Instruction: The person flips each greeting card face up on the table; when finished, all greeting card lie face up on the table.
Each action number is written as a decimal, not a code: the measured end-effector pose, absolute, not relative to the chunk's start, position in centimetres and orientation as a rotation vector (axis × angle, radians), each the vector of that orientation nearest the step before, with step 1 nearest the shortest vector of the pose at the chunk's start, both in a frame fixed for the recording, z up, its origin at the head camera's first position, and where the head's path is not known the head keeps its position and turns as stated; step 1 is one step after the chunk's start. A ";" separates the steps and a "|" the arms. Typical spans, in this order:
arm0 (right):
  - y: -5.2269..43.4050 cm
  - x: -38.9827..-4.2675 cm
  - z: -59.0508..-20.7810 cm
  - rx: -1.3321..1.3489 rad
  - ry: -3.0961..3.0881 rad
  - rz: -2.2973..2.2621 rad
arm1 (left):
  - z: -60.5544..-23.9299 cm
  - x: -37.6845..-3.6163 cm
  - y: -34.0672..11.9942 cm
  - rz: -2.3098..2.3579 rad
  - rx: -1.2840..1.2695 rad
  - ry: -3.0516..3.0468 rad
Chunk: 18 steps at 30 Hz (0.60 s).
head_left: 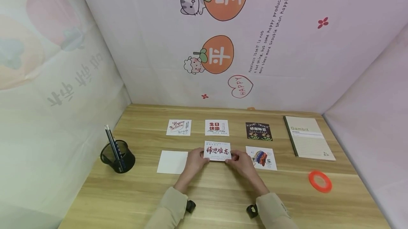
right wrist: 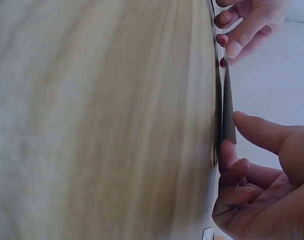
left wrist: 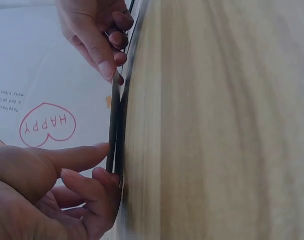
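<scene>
Hands meet at the centre of the head view, both on one white card [head_left: 217, 151] with red brush characters. Your left hand [head_left: 195, 162] pinches the card's lower left corner; your right hand [head_left: 243, 163] pinches its lower right corner. The wrist views confirm it: in the left wrist view your left thumb [left wrist: 77, 155] lies over the card's thin edge [left wrist: 113, 125] with fingers curled beneath, and in the right wrist view your right thumb [right wrist: 261, 132] presses the card's edge [right wrist: 226, 115] from above, fingers tucked under. Card sits lifted slightly off the wooden table [head_left: 223, 193], near edge raised, centre of the frame.

Around it, five more cards lie flat. Blank white card [head_left: 173, 162] just left of your left hand. Colourful card [head_left: 262, 158] just right of your right hand, partly hidden by it. Upper row, above your hands: "Happy Birthday" card [head_left: 179, 127] at left, red-lettered card [head_left: 216, 127] in the middle, dark card [head_left: 259, 131] at right.

Right of the frame: "Gambit" notebook [head_left: 307, 137], closed, and below it an orange tape ring [head_left: 320, 181]. Left of the frame: black mesh pen holder [head_left: 118, 156] with pens standing in it.
</scene>
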State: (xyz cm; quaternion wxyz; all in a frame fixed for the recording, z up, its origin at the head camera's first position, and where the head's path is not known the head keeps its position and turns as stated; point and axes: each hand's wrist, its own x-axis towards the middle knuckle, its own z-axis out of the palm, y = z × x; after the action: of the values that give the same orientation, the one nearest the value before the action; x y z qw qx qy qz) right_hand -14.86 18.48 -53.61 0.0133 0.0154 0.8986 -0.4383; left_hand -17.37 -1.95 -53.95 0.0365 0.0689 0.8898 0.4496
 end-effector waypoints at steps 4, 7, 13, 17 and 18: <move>18.4 -14.8 -53.6 0.028 2.828 -1.341 | -54.0 -17.3 -1.8 1.288 0.212 2.800; 18.3 -14.9 -53.5 0.031 2.863 -1.313 | -53.9 -17.2 -1.7 1.258 0.220 2.817; 18.0 -14.9 -53.1 0.054 2.927 -1.224 | -53.2 -17.1 -1.6 1.195 0.211 2.827; 18.0 -14.8 -53.1 0.069 2.932 -1.195 | -52.8 -17.0 -1.6 1.150 0.166 2.806; 18.0 -14.7 -53.0 0.068 2.933 -1.189 | -52.7 -17.0 -1.6 1.143 0.158 2.799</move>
State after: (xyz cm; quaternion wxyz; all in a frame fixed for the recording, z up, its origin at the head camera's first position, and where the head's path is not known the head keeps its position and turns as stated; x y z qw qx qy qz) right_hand -14.75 17.98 -53.04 -0.0119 0.0216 0.9265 -0.3755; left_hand -16.98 -1.57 -52.69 0.0569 0.0522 0.9230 0.3770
